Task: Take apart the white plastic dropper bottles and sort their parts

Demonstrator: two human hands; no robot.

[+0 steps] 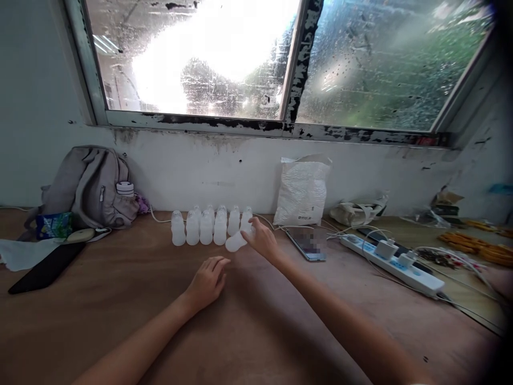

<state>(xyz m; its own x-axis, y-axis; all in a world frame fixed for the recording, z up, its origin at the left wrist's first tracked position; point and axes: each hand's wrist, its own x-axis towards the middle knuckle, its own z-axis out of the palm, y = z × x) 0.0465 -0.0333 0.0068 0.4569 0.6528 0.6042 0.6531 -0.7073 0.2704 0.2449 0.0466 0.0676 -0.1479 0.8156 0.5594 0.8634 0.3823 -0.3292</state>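
Small frosted white bottles (193,227) with clear tops stand close together in two rows on the brown table (132,299), near the wall. At the right end of the group, one bottle (234,242) is tilted, its base toward the left. My right hand (261,239) is closed around its upper part, which the fingers partly hide. Behind that hand an upright bottle (247,213) shows in part. My left hand (208,280) rests on the table in front of the bottles, fingers loosely stretched and thumb apart, holding nothing.
A white plastic mailer (302,191) leans on the wall, with a phone (306,245) before it. A power strip (395,264) with cables lies at right. On the left are a grey backpack (88,187) and a black flat case (46,268). Another person's hand (499,280) appears at far right.
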